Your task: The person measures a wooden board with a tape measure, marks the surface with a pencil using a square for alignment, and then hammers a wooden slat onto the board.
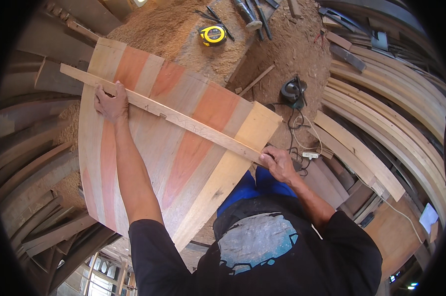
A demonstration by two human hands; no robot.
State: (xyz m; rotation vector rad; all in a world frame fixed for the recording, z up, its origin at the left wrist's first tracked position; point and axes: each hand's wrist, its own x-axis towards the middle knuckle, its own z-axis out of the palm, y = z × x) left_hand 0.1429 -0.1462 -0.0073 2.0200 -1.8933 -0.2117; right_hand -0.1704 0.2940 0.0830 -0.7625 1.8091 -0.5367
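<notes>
A long narrow wooden strip lies slantwise across a wide panel of light and reddish boards. Toward its far left end, my left hand grips the strip, thumb on one side and fingers bent over its edge. My right hand is closed round the near right end, by the panel's corner. A small dark notch shows near the middle of the strip's side. The undersides of the fingers are hidden.
Beyond the panel, a yellow and black tape measure rests on a dusty board near sawdust. A dark corded power tool stands on the floor, its cable running to a white socket block. Stacked planks line the right; more timber lies left.
</notes>
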